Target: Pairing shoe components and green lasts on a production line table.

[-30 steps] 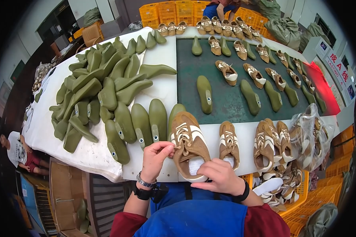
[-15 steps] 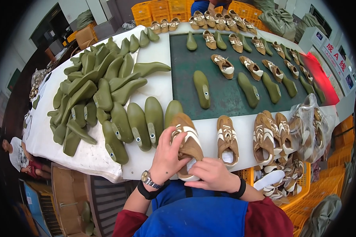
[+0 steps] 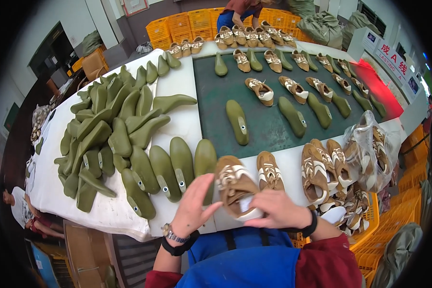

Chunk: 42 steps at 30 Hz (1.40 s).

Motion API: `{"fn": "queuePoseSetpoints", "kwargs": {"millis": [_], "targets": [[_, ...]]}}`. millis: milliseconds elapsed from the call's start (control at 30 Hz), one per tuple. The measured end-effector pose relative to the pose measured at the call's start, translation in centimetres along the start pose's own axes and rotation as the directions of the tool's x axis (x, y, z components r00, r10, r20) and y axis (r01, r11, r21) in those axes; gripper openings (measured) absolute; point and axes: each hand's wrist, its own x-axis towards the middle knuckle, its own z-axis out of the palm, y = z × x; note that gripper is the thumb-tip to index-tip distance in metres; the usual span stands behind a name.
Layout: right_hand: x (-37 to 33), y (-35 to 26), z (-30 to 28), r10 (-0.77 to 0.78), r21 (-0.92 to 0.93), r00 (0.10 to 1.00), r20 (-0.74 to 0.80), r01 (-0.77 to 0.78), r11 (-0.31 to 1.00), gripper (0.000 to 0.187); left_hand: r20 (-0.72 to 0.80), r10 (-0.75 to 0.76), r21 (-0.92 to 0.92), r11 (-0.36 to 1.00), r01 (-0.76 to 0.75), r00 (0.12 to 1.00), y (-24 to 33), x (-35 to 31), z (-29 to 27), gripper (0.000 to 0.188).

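A brown and white sneaker [image 3: 231, 174] is tilted over the near edge of the table, its opening facing me. My right hand [image 3: 279, 210] grips it by the heel, with fingers at the collar and white insole. Just left of the shoe is my left hand [image 3: 192, 207], open, its fingers stretched out and its thumb apart. Those fingers are close to an upright-lying green shoe last [image 3: 205, 156]; whether they touch it I cannot tell. Another brown sneaker [image 3: 270, 172] stands behind my right hand, which hides its heel.
A heap of green lasts [image 3: 98, 115] covers the white tabletop at left. Lasts and sneakers sit in rows on the dark green belt [image 3: 216, 103]. More sneakers [image 3: 314, 175] and a clear plastic bag [image 3: 367, 153] stand right. A person [image 3: 237, 14] works beyond the far end.
My left hand has let go of the sneaker and opened to its left. The shoe has turned and shifted slightly right in my right hand. The view has tilted up, showing more of the far person.
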Motion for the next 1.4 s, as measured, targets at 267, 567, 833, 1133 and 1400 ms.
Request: {"fn": "queuePoseSetpoints", "kwargs": {"millis": [267,567,833,1133,1400], "targets": [[6.0,4.5,-11.4,0.278,-0.133,0.934,-0.223,-0.312,0.941,0.029,-0.6,-0.439,-0.062,0.859,0.507,0.669,-9.1,-10.1,-6.5,0.038],[25.3,21.8,-5.3,0.449,-0.24,0.893,-0.025,-0.441,0.865,0.026,-0.739,-0.414,0.035,0.763,0.645,0.531,-15.5,-18.5,-2.1,0.054],[29.1,33.1,13.2,0.672,-0.402,0.74,0.015,-0.611,0.682,0.026,-0.585,-0.7,-0.106,0.566,0.817,0.409,-14.8,-19.4,-1.0,0.081],[25.5,31.9,10.0,0.641,-0.467,0.762,-0.092,-0.601,0.648,0.032,-0.591,-0.727,-0.091,0.491,0.867,0.349,-15.3,-19.4,-1.1,0.079],[17.3,31.4,6.3,0.836,-0.604,0.524,0.16,-0.618,0.503,0.054,-0.579,-0.735,-0.184,0.539,0.822,0.353,-14.6,-17.0,-1.7,0.076]]}}
